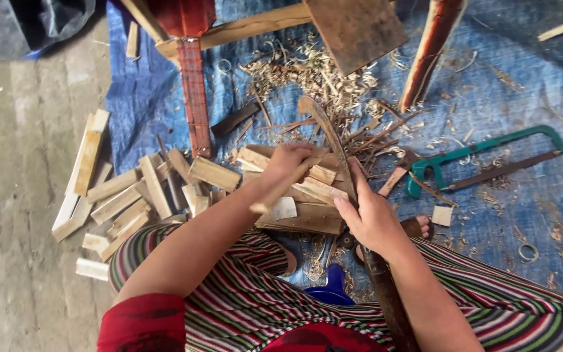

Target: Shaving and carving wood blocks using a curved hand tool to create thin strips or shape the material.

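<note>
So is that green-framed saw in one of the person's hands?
No, the green-framed saw lies on the blue tarp, apart from both hands; the right hand grips a curved blade.
</note>
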